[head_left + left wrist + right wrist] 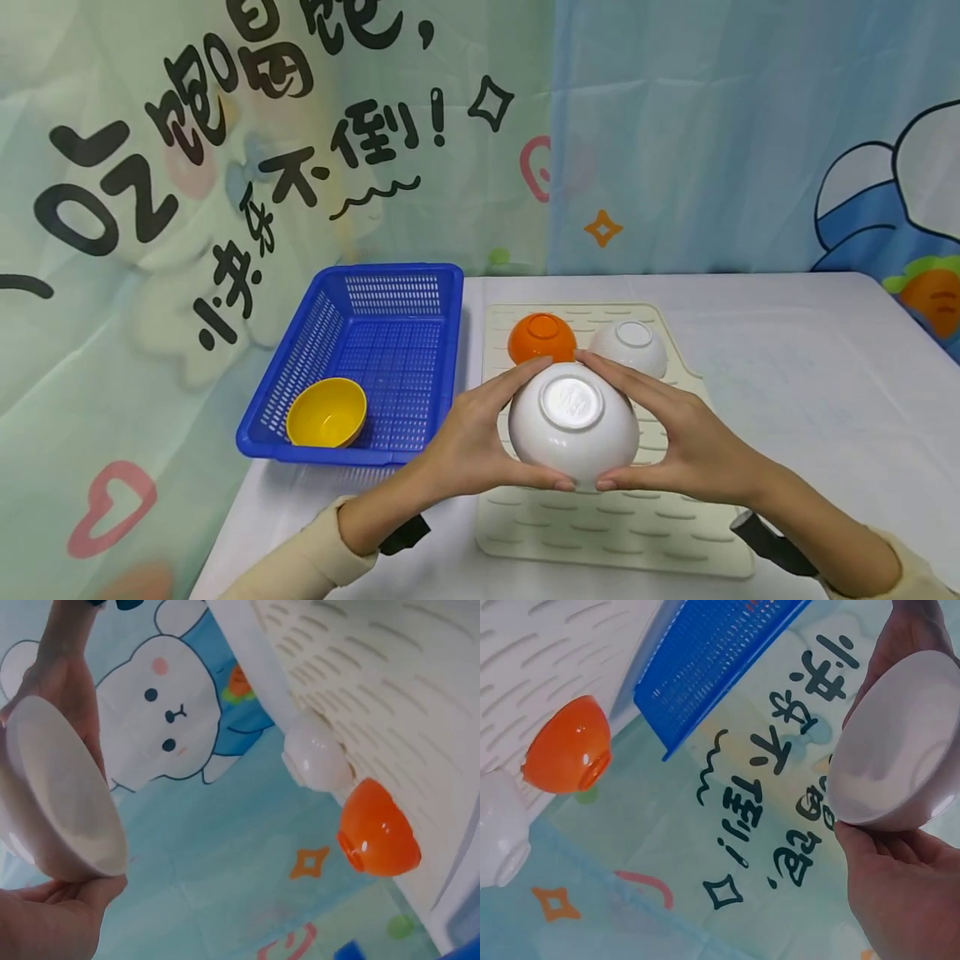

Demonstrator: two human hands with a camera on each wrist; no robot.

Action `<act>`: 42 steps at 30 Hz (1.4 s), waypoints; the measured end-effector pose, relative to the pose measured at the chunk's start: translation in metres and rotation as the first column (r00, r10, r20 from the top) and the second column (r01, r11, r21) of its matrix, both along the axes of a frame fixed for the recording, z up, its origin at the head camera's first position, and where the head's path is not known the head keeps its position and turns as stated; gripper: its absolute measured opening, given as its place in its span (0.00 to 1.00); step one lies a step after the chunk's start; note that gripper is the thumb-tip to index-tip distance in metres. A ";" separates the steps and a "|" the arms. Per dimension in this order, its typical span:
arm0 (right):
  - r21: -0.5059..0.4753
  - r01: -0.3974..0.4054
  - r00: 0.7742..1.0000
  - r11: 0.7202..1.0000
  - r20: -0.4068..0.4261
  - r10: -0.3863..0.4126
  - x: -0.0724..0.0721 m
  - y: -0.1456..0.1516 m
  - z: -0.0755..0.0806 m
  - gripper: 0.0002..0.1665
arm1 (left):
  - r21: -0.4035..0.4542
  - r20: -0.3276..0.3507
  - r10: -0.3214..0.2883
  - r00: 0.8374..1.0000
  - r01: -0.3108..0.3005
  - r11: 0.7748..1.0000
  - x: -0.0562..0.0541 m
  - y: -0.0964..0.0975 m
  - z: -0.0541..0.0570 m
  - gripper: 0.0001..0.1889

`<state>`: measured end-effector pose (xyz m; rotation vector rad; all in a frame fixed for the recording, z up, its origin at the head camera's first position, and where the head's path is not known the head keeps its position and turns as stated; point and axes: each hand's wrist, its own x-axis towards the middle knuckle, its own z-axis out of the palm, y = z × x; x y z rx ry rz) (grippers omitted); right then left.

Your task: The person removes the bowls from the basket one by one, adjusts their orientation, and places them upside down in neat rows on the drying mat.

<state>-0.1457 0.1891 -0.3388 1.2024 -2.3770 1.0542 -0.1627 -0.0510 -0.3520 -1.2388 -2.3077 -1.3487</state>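
Observation:
Both hands hold a white bowl (555, 437) bottom up over the drying mat (615, 529). The left hand (483, 437) grips its left side, fingers at the far rim and thumb at the near rim. On the opposite side, the right hand (686, 442) grips it the same way. In the left wrist view the bowl (71, 795) hangs clear of the mat, its hollow side showing. Beyond it, an orange bowl (542, 336) and a second white bowl (633, 346) sit upside down side by side on the mat's far part.
Left of the mat stands a blue plastic basket (450, 350) with perforated walls. A yellow bowl (326, 414) lies in its near left corner, mouth up. White cloth (795, 367) covers the table, and a printed curtain (675, 125) hangs behind it.

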 end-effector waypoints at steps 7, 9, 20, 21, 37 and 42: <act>0.072 -0.049 0.999 0.996 0.023 0.048 -0.025 0.009 -0.007 0.61 | 0.044 -0.033 0.119 0.992 -0.118 0.992 -0.002 0.011 -0.024 0.56; 0.087 -0.084 0.995 0.993 0.062 0.079 -0.035 0.011 -0.013 0.60 | 0.038 -0.018 0.152 0.988 -0.151 0.988 -0.005 0.014 -0.033 0.56; 0.136 -0.066 0.955 0.989 0.296 0.024 -0.061 0.007 -0.082 0.56 | -0.194 0.210 0.283 0.936 -0.244 0.950 -0.025 0.017 -0.087 0.53; 0.144 -0.054 0.953 0.988 0.304 0.008 -0.061 0.005 -0.086 0.56 | -0.215 0.221 0.293 0.930 -0.246 0.945 -0.025 0.017 -0.091 0.54; 0.196 -0.020 0.932 0.980 0.359 -0.052 -0.054 -0.002 -0.125 0.55 | -0.318 0.231 0.260 0.938 -0.180 0.931 -0.031 0.015 -0.125 0.52; 0.204 -0.017 0.930 0.979 0.364 -0.059 -0.054 -0.001 -0.126 0.55 | -0.338 0.250 0.252 0.935 -0.160 0.927 -0.032 0.017 -0.125 0.52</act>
